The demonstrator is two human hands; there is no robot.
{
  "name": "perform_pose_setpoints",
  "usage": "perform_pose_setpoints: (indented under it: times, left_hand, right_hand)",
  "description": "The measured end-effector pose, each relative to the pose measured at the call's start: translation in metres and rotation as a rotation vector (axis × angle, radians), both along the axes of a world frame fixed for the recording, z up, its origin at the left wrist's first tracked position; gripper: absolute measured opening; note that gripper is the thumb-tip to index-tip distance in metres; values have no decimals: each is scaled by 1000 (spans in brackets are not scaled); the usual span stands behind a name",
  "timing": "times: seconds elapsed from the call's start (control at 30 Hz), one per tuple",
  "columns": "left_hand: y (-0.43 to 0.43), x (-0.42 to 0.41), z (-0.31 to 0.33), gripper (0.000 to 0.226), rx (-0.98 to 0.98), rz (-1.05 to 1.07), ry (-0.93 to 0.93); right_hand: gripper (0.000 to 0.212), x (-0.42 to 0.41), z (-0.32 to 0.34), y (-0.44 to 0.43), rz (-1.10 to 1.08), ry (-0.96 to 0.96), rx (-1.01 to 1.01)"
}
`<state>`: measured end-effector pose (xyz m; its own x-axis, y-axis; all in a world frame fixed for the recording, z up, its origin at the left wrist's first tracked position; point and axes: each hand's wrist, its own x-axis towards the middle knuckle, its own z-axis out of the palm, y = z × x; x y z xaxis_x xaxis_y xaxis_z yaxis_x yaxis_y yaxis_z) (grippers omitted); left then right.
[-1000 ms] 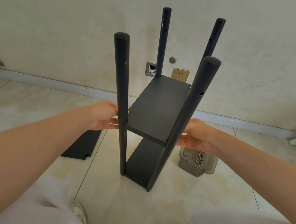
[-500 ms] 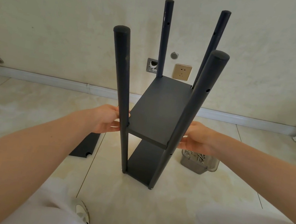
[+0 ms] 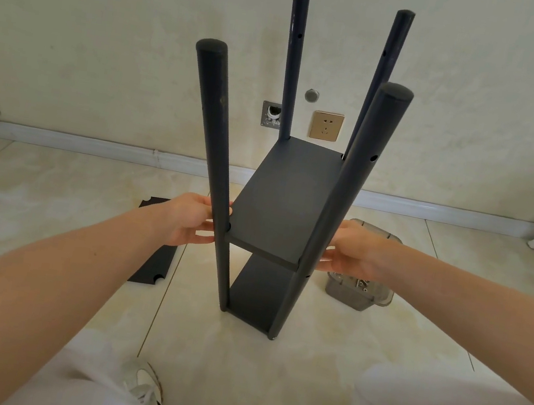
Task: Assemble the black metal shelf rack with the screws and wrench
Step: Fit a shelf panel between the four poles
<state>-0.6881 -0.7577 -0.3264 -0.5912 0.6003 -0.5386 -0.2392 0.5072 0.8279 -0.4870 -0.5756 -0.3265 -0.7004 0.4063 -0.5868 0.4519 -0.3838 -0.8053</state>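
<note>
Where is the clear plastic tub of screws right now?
In the head view, the clear plastic tub sits on the tiled floor just right of the black metal shelf rack, partly hidden behind the right hand.

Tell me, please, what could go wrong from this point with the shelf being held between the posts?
1. The middle shelf seems carried at its near end only by the left hand and right hand; no screw shows there, so letting go could drop it onto the lower shelf.
2. The rack is tall and narrow; an uneven push could tip it.
3. The screw container sits beside it and could be knocked.
</note>
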Motion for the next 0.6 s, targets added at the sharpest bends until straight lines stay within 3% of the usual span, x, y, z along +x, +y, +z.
perform_pose_setpoints:
  times: [0.4,0.6]
  left_hand:
    - [1,-3,-4,12,-44,1,-3]
    - [-2,-16,-5,13,-95,-152,-97]
  right_hand:
    - [55,2,-7,-6,-86,49,-89]
    - [48,2,-8,-1,-72,26,-106]
